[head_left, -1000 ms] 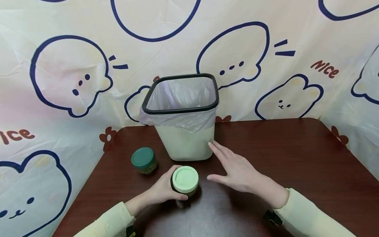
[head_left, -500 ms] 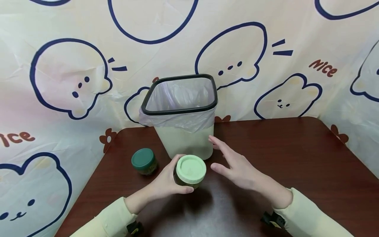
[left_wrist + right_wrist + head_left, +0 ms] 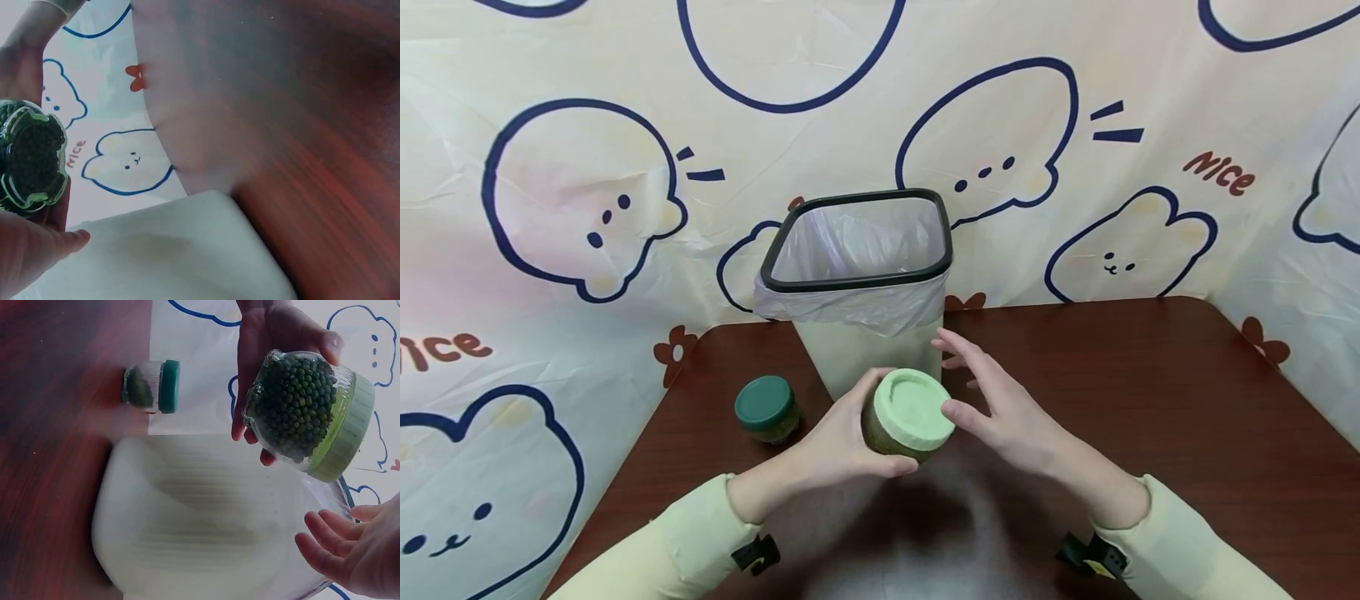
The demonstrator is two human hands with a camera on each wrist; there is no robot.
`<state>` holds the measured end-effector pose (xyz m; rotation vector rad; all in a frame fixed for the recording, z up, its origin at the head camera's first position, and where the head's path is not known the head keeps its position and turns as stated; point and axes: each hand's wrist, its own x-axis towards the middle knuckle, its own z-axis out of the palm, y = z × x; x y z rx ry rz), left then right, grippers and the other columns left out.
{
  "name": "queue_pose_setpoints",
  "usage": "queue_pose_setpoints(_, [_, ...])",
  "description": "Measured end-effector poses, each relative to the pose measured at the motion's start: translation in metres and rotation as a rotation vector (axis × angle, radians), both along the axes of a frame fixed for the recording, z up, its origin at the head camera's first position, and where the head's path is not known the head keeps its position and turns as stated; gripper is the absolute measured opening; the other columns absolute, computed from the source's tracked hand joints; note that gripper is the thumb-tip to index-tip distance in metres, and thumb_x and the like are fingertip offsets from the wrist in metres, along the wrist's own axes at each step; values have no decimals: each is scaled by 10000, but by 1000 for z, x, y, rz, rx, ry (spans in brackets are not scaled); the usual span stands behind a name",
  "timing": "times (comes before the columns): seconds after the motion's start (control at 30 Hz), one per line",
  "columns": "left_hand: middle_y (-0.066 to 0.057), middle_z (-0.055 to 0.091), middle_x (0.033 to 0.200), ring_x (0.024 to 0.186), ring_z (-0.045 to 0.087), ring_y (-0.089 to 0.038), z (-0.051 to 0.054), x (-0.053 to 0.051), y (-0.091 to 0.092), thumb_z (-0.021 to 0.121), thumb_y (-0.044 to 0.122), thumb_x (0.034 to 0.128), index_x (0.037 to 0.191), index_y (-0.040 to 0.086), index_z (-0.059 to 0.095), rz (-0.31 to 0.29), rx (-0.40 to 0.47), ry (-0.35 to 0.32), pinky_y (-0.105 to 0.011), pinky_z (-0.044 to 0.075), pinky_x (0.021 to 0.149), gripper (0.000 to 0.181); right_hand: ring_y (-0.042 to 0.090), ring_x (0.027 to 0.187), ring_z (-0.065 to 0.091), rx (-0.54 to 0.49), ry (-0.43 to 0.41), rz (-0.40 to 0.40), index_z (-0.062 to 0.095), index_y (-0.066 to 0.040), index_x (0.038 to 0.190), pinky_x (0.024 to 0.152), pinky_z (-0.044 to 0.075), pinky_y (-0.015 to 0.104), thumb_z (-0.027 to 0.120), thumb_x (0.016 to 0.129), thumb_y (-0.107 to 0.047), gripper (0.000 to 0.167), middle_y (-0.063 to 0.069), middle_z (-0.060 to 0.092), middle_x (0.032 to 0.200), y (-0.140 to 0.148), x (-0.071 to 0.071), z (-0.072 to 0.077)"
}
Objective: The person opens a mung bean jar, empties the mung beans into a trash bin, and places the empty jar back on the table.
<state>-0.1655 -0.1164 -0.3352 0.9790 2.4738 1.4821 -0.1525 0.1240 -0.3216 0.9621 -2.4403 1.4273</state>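
My left hand grips a glass jar of green beans that look like mung beans, with a pale green lid. The jar is raised above the table and leans to the right. My right hand is beside the lid, fingers relaxed and spread, holding nothing. In the head view its thumb overlaps the lid's edge; the right wrist view shows a gap between hand and lid. A smaller jar with a dark green lid stands on the table to the left.
Behind the hands stands a pale trash can with a black rim and a translucent liner bag folded over it. The dark brown table extends right. A cartoon-printed cloth hangs behind.
My left hand has lifted the bean jar, moved it right and away from me, and tilted it. My right hand has shifted slightly, so the jar and right hand are closer.
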Motion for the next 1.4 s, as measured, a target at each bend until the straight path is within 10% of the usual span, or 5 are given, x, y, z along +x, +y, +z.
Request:
queue_pose_setpoints(0.7, [95,600,1118,980,571,-80,23,-4,30,892,275,657,1306,179,522,51,-8,60,-326,508,810,754,162,1125,458,75,59,-159,471,-88,1416,837,453,418,787,807,-326,726,-13,519,1282,-4,6,18])
queue_pose_setpoints(1.4, [101,627,1046,923,585,-77,26,0,39,907,302,633,1239,196,575,13,38,84,-307,509,767,699,143,934,525,-56,131,-119,651,-136,1239,718,457,306,878,669,-208,618,-68,584,1056,6,2,17])
